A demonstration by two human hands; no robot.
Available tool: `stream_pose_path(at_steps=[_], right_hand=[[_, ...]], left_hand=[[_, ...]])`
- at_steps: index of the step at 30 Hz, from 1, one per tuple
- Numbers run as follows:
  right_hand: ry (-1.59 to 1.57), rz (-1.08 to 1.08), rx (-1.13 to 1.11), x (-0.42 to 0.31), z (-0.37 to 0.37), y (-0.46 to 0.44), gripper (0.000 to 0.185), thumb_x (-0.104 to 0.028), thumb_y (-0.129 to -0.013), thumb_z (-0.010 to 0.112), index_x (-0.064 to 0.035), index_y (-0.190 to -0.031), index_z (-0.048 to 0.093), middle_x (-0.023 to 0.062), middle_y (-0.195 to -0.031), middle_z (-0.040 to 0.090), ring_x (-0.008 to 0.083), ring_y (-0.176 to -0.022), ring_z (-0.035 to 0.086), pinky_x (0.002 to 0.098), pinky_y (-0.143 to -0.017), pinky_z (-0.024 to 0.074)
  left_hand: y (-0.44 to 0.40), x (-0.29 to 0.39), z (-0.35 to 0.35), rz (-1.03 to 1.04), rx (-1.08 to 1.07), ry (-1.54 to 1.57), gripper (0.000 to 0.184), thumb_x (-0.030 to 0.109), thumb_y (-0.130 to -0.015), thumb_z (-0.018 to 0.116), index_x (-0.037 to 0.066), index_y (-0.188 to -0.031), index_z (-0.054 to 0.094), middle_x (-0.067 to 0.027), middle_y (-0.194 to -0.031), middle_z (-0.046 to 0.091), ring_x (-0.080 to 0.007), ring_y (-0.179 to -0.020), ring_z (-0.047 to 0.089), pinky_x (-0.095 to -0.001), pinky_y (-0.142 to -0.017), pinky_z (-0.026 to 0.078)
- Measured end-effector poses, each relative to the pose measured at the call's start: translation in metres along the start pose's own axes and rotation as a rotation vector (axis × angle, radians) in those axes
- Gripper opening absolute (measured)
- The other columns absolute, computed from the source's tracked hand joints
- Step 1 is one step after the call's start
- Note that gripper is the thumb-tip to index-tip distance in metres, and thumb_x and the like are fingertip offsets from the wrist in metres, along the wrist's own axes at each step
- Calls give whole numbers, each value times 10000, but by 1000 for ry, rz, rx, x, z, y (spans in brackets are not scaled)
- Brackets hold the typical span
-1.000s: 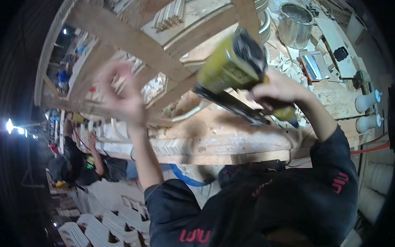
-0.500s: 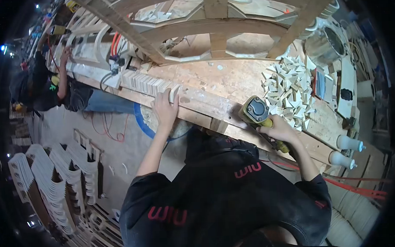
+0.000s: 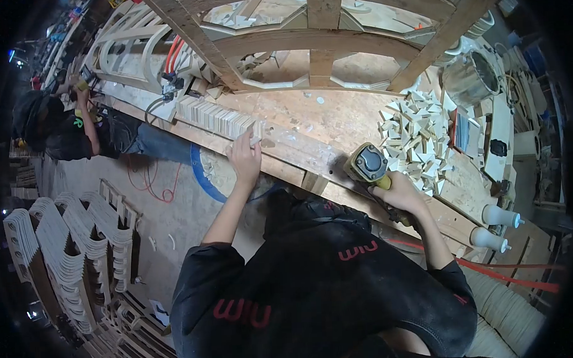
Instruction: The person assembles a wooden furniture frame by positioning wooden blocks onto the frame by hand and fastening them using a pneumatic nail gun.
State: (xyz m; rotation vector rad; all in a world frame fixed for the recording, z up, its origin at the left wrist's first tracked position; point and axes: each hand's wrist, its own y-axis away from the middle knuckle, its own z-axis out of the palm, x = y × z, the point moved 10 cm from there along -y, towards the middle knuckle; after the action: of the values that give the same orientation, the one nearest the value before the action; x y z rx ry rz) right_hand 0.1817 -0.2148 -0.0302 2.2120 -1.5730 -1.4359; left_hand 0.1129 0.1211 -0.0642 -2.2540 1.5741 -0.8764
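My right hand (image 3: 397,193) is wrapped round the handle of a yellow and black air nail gun (image 3: 368,163), whose head rests at the front edge of the workbench. My left hand (image 3: 243,158) reaches to the near end of a row of thin wooden pieces (image 3: 212,116) standing on edge along a board. Its fingers are closed about a small pale wooden piece (image 3: 255,141) at the end of that row, partly hidden by the fingers.
A wooden frame (image 3: 323,42) stands across the back of the workbench (image 3: 290,106). Small triangular wood pieces (image 3: 417,136) lie heaped at right, near a metal pot (image 3: 469,78) and two white cylindrical parts (image 3: 499,216). A co-worker (image 3: 64,123) stands at far left. Curved wooden parts (image 3: 68,250) are stacked on the floor.
My left hand has shifted slightly, its fingers drawn closer round the end piece. The nail gun stays at about the same spot. The co-worker's arms have moved, and my view has shifted a little.
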Motion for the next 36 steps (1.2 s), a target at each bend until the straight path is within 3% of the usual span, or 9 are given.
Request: stream_pose_path(at_steps=[7, 10, 11, 14, 18, 22, 26, 30, 36], right_hand=[[-71, 68, -12, -4, -1, 6, 277, -217, -692, 632, 7, -854, 623, 104, -583, 600, 175, -494, 579, 299, -525, 468], [-102, 150, -107, 5, 5, 8, 326, -248, -694, 649, 9, -893, 621, 108, -639, 612, 174, -571, 595, 304, -567, 477], [-92, 122, -82, 1, 2, 9, 324, -248, -694, 652, 5, -895, 622, 106, -638, 613, 170, -561, 593, 303, -565, 479], [10, -30, -11, 6, 2, 2, 344, -279, -696, 662, -4, -899, 624, 111, -645, 615, 174, -545, 588, 306, -550, 478], [46, 13, -40, 12, 7, 2, 402, -392, -667, 628, -27, -833, 642, 181, -692, 623, 283, -647, 614, 361, -655, 489], [67, -43, -5, 20, 16, -3, 405, -389, -671, 628, -52, -894, 645, 190, -774, 632, 302, -712, 615, 371, -685, 482], [53, -112, 27, 1, 11, 7, 421, -380, -673, 622, -104, -989, 630, 186, -803, 633, 311, -736, 611, 374, -719, 476], [54, -108, 28, 0, 9, 10, 440, -376, -672, 620, -122, -1032, 614, 186, -820, 633, 317, -750, 608, 373, -729, 474], [37, -103, 20, 0, 10, 9, 470, -374, -666, 624, -115, -1057, 597, 190, -836, 631, 320, -769, 609, 376, -735, 474]], left_hand=[[-15, 31, -17, -93, 31, 271, 296, 105, -719, 647, 54, -988, 532, -61, -804, 587, -196, -788, 558, -342, -764, 380], [-78, 91, 2, -311, -344, 990, 287, 97, -740, 652, 25, -987, 526, -36, -776, 588, -137, -815, 561, -297, -737, 426], [-105, 125, 1, -243, -484, 1114, 300, 89, -741, 662, 19, -1002, 531, -23, -828, 589, -106, -874, 544, -256, -756, 434], [-193, 239, -57, 408, -331, 1158, 300, 84, -749, 645, 29, -1024, 538, -42, -859, 589, -129, -875, 551, -259, -784, 426], [-272, 356, -133, 721, -78, 1267, 288, 67, -762, 611, 40, -1040, 541, -51, -893, 596, -156, -852, 566, -277, -774, 441], [-344, 413, -131, 558, -87, 1384, 322, 142, -796, 639, 9, -1052, 496, -103, -939, 592, -169, -830, 589, -247, -712, 480], [-362, 416, -162, 329, 233, 1003, 376, 153, -790, 652, -66, -1029, 462, -123, -929, 598, -145, -787, 597, -245, -680, 484], [-397, 445, -138, 499, -81, 1384, 378, 158, -738, 710, -77, -953, 507, -122, -902, 612, -158, -792, 612, -258, -654, 505], [-396, 440, -129, 288, -185, 1728, 422, 132, -707, 740, -75, -987, 502, -120, -930, 580, -161, -784, 605, -278, -680, 552]])
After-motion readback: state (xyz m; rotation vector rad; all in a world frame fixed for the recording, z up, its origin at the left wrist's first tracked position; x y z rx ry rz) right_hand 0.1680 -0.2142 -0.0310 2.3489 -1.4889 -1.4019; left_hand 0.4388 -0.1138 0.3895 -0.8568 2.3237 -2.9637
